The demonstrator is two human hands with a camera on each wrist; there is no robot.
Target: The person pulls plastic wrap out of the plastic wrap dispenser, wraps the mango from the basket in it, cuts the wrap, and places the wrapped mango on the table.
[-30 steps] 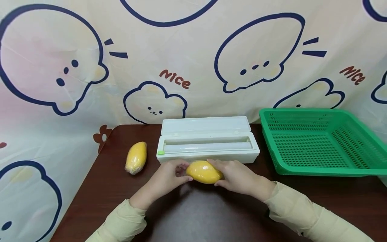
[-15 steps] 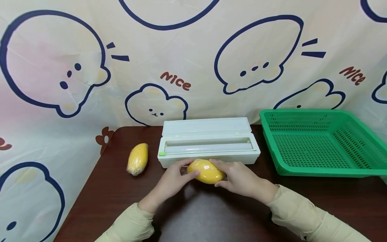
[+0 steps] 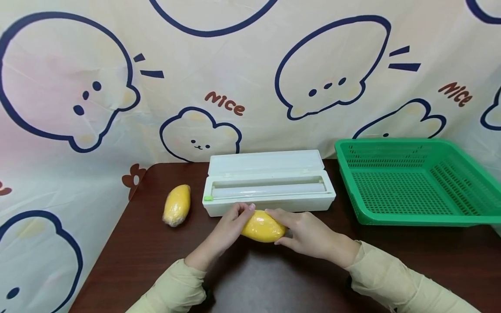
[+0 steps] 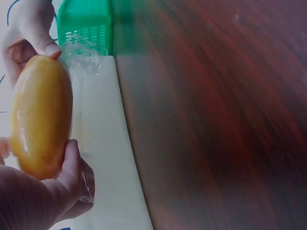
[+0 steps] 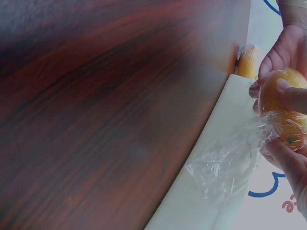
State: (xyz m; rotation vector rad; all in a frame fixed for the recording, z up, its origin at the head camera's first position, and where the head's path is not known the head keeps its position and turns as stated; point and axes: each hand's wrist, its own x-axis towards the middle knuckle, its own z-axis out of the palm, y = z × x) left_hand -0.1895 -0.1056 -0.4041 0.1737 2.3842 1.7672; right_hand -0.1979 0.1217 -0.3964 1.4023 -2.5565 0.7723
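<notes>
Held between both hands, in front of the white box, is a yellow mango in clear plastic wrap. My left hand grips its left end, thumb along one side and fingers round the other. The right end is in my right hand, pinched between thumb and fingers. Loose cling film trails from that end in the right wrist view, and a small tuft of film shows by the left fingers. The mango's underside is hidden in the head view.
Behind the hands stands an open white cling film box with a film roll inside. A second wrapped mango lies on the dark wooden table at left. The green basket is at right, before a patterned cloth.
My left hand has turned, its thumb moving up from the mango's near side to its upper left. The mango has tipped a little. My right hand keeps its grip.
</notes>
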